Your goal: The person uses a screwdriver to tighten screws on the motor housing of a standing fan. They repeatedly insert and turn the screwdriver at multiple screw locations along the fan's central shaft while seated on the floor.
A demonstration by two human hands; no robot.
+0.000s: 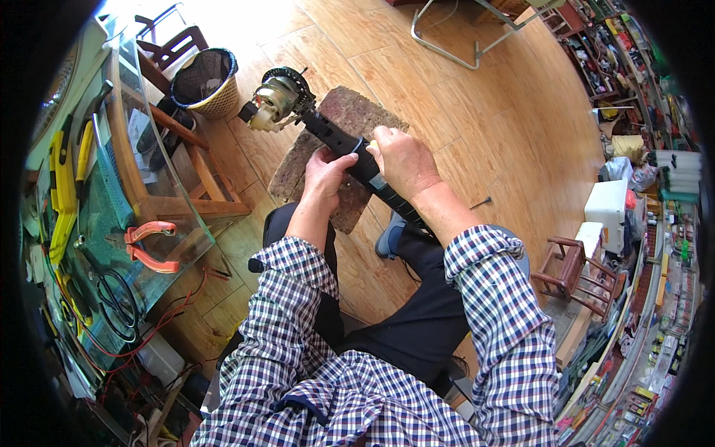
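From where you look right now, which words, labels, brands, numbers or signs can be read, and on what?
None can be read.
Pale patch on the black tube: too small to tell any print.
Packets at far right: too small and blurred.
White paper at left: too small.

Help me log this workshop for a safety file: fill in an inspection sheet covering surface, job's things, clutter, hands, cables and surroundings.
Surface: wood-look floor, with a rough brown slab lying on it beneath the work.
Job's things: black tube with a bare motor at its far end.
Clutter: orange clamp and yellow tools crowd the glass table on the left.
Hands: left hand grips the tube; right hand is bent over it, its exact hold unclear.
Cables: red wires trail at the table's near edge; where they lead is unclear.
Surroundings: basket beyond the table, wooden stool and packed shelves on the right.
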